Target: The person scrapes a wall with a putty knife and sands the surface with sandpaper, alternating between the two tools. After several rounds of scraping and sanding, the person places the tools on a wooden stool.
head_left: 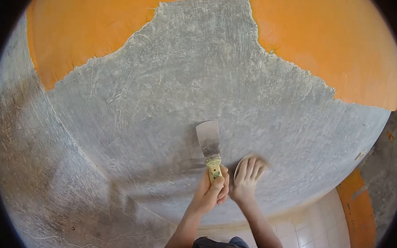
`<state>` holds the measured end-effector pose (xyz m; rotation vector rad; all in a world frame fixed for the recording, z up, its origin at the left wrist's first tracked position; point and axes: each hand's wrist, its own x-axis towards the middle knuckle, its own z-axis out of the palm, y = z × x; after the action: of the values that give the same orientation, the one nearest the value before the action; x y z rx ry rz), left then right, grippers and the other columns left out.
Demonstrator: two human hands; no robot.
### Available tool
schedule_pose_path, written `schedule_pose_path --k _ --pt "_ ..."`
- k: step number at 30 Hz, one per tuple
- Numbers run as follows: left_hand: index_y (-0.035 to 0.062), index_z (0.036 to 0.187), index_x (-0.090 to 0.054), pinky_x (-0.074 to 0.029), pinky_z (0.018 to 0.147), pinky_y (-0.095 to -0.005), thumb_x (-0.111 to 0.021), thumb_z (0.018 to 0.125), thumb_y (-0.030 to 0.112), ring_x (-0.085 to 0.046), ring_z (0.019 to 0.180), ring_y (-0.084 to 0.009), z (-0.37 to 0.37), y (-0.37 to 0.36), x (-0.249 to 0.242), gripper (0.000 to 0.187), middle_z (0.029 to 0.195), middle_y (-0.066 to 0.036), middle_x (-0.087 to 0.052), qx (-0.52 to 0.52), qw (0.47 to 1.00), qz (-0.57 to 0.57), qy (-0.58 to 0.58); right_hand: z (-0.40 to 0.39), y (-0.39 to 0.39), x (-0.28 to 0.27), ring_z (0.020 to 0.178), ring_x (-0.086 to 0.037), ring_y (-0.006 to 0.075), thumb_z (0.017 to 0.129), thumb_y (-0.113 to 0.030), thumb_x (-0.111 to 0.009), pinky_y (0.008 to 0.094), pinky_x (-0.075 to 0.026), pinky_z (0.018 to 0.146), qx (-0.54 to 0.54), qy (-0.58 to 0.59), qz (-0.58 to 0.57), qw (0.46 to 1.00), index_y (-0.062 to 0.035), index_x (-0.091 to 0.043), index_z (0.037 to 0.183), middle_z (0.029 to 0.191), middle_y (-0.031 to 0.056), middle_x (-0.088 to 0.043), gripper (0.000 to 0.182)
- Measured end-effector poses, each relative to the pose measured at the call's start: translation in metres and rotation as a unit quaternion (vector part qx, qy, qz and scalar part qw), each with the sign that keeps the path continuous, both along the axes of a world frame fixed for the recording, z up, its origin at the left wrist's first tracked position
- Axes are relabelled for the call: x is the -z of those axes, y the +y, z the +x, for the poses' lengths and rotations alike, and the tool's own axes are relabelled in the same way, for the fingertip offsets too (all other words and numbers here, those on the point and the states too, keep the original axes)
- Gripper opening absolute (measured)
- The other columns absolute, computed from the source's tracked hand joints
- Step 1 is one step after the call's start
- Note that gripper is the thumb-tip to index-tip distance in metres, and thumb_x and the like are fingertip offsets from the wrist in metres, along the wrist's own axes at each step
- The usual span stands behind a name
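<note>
My left hand [213, 187] is closed around the pale handle of a scraper [210, 136]. The scraper's wide metal blade points up, close to the bare grey wall [187, 83]. Just to the right, my right hand [249, 174] presses on the same wall with its fingers together, bent over something thin. Only a dark edge and a brownish blurred rim of that thing show, so I cannot make out what it is. Orange paint [319, 45] with a ragged edge borders the bare area above.
A second rough grey wall [35, 151] meets this one at a corner on the left. Pale floor tiles [309, 233] show at the lower right, beside an orange painted strip [357, 213]. A dark object stands at the far right edge.
</note>
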<state>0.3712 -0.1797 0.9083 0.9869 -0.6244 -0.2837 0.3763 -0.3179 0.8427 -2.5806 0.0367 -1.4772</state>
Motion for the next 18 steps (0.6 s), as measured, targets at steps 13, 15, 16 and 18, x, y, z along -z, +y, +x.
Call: schedule_pose_path --k 13,15,16,18 --pt "0.0035 0.129 -0.013 -0.050 0.053 -0.0282 -0.044 0.097 0.005 -0.054 0.071 -0.0147 -0.007 0.006 0.001 0.045 0.104 -0.013 -0.043 0.075 0.993 -0.029 -0.091 0.012 -0.033 -0.082 0.135 -0.023 0.0486 0.088 -0.025 -0.052 0.0631 -0.008 0.107 0.023 -0.121 0.006 0.992 0.0087 -0.033 0.137 0.142 0.0322 -0.030 0.063" --pt "0.0080 0.140 -0.017 -0.050 0.048 -0.0269 -0.050 0.096 0.012 -0.057 0.069 -0.0140 -0.004 0.002 0.004 0.054 0.101 -0.010 -0.048 0.020 0.996 -0.046 -0.070 0.011 -0.019 -0.034 0.130 -0.029 0.0494 0.086 -0.027 -0.055 0.0662 -0.010 0.105 0.020 -0.065 0.013 0.998 0.0084 -0.036 0.134 0.137 0.0319 -0.035 0.063" --pt "0.0080 0.140 -0.017 -0.050 0.048 -0.0269 -0.050 0.096 0.012 -0.057 0.069 -0.0140 -0.003 0.001 0.004 0.054 0.101 -0.010 -0.048 0.020 0.996 -0.046 -0.070 0.013 -0.014 0.006 0.128 -0.031 0.0495 0.085 -0.028 -0.057 0.0675 -0.011 0.104 0.008 -0.072 0.006 0.997 0.0082 -0.037 0.133 0.136 0.0317 -0.037 0.063" --pt "0.0070 0.142 -0.019 -0.051 0.048 -0.0270 -0.048 0.097 0.014 -0.059 0.068 -0.0150 -0.002 -0.001 0.002 0.054 0.097 -0.011 -0.051 -0.018 0.997 -0.039 -0.061 0.016 -0.012 0.026 0.126 -0.033 0.0497 0.084 -0.029 -0.058 0.0688 -0.012 0.102 -0.004 -0.082 -0.002 0.997 0.0081 -0.039 0.132 0.134 0.0315 -0.038 0.064"
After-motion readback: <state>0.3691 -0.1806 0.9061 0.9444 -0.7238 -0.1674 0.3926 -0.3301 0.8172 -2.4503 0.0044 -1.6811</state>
